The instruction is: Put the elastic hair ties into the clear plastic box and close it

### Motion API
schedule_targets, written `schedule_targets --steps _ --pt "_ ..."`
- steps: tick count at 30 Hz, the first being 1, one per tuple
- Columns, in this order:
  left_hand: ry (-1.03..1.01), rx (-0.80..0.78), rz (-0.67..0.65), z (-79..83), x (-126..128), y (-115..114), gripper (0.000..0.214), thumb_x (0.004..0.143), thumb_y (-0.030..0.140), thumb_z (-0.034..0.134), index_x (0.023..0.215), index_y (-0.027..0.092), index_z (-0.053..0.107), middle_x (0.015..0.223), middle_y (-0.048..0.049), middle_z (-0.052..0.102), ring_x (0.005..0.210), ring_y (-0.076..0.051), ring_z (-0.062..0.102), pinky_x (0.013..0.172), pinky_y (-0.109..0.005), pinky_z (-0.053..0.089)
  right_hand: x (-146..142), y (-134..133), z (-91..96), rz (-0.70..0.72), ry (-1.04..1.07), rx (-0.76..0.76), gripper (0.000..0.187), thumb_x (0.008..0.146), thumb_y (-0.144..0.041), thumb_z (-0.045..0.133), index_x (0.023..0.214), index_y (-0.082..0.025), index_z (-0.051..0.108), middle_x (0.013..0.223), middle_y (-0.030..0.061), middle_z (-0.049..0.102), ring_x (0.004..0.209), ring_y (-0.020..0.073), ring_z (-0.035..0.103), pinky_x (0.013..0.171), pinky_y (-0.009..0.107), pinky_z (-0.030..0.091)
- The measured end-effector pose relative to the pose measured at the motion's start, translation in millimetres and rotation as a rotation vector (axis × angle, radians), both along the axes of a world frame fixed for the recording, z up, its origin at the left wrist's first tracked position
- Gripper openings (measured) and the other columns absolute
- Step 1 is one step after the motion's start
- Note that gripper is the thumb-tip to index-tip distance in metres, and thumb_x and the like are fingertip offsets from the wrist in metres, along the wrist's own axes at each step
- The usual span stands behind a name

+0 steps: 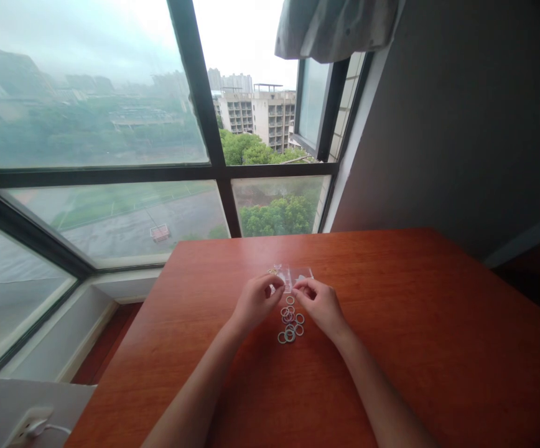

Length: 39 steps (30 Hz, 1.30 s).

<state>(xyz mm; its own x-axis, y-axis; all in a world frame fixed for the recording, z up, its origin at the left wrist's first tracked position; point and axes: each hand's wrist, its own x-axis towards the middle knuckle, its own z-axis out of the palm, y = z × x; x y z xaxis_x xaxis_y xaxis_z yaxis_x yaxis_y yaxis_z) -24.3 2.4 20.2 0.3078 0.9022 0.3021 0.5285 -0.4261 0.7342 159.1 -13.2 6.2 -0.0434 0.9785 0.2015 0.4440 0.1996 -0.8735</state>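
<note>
My left hand (pixel 258 300) is over the table with thumb and fingertips pinched together. Facing it, my right hand (pixel 319 303) is closed in a similar pinch, its fingertips a short gap from the left ones. Whatever sits in either pinch is too small to make out. Just beyond the fingertips lies a small clear plastic case (pixel 287 277), which appears to be opened out and is partly hidden by both hands. Pale items show in it, and a yellowish ring (pixel 272 272) is at its left. Several thin greyish rings (pixel 289 328) lie loosely grouped between my wrists, some overlapping.
The reddish-brown wooden table (pixel 414 323) reaches to the window (pixel 223 171) at the back. A grey curtain (pixel 338 28) hangs at the upper right, beside a dark wall (pixel 456 124). At the lower left, a plug (pixel 37 427) with a white cable sits in a wall socket.
</note>
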Motion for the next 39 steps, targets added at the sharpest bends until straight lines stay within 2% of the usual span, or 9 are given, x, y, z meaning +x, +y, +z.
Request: schedule_targets --steps 6,13,23,28,34,39 --pt "0.127 0.037 0.161 -3.8 -18 8 0.013 0.083 0.023 0.054 0.081 0.018 0.066 0.075 -0.0016 0.064 0.062 -0.011 0.051 0.06 -0.022 0.04 2 1 -2.7 -0.002 -0.063 -0.042 0.016 0.078 -0.032 0.06 0.078 -0.019 0.069 0.056 -0.0034 0.054 0.054 0.012 0.048 0.055 0.023 0.035" --pt "0.223 0.032 0.209 -6.2 -23 8 0.013 0.082 0.023 0.055 0.086 0.021 0.067 0.078 -0.0011 0.067 0.066 -0.013 0.056 0.062 -0.023 0.04 2 -1 -4.0 0.111 -0.178 -0.093 0.011 0.077 -0.026 0.06 0.076 -0.02 0.069 0.059 -0.0025 0.06 0.057 0.0123 0.053 0.056 0.023 0.036" --pt "0.209 0.038 0.216 -7.9 -26 11 0.013 0.083 0.024 0.055 0.086 0.021 0.067 0.079 -0.0008 0.066 0.065 -0.013 0.055 0.062 -0.023 0.039 1 -4 -6.8 0.198 -0.271 -0.117 0.012 0.076 -0.031 0.065 0.083 -0.022 0.07 0.06 -0.0033 0.061 0.057 0.0117 0.054 0.055 0.022 0.035" --pt "0.195 0.034 0.203 -8.5 -26 11 0.013 0.083 0.024 0.054 0.086 0.02 0.066 0.079 -0.0006 0.066 0.064 -0.012 0.054 0.062 -0.023 0.039 0 -5 -5.3 0.194 -0.322 -0.119 0.013 0.076 -0.032 0.066 0.084 -0.023 0.07 0.062 -0.0032 0.062 0.058 0.0119 0.054 0.055 0.022 0.034" --pt "0.193 0.03 0.196 -8.7 -26 11 0.014 0.083 0.024 0.054 0.087 0.02 0.066 0.079 -0.0006 0.066 0.065 -0.012 0.054 0.062 -0.023 0.04 0 -6 -0.6 0.209 -0.385 -0.094 0.008 0.074 -0.027 0.065 0.079 -0.025 0.07 0.064 -0.0032 0.064 0.061 0.0122 0.055 0.057 0.022 0.034" --pt "0.192 0.031 0.191 -8.1 -26 11 0.014 0.083 0.025 0.054 0.086 0.02 0.067 0.079 -0.001 0.065 0.064 -0.012 0.054 0.061 -0.022 0.04 0 -6 -1.6 0.231 -0.361 -0.098 0.012 0.074 -0.024 0.062 0.08 -0.024 0.072 0.067 -0.0015 0.065 0.064 0.013 0.057 0.06 0.023 0.036"
